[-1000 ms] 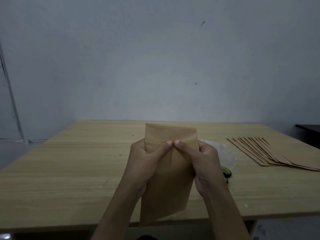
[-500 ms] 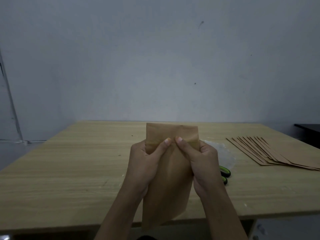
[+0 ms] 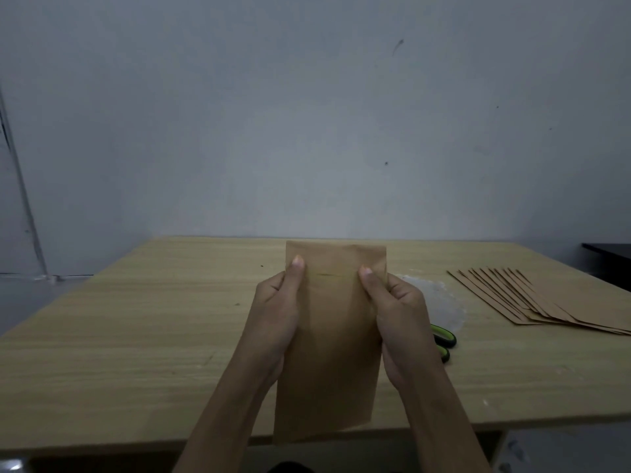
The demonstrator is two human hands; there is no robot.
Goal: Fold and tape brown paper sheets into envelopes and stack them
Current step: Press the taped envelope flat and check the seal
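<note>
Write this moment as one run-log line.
left hand: grips envelope | right hand: grips envelope | thumbs: apart on fold | stack: table, right

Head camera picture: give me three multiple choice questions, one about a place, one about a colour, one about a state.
1. Where is the fanned envelope stack? A) on the table, at its right side B) on the floor C) at the left edge
2. What colour trims the scissors handles? A) red B) green C) blue
3. How is the brown paper held? A) one hand only B) lying flat, untouched C) both hands grip its sides
Answers: 1 A, it lies at the right; 2 B, green edging shows; 3 C, the left hand and right hand each hold a side.
</note>
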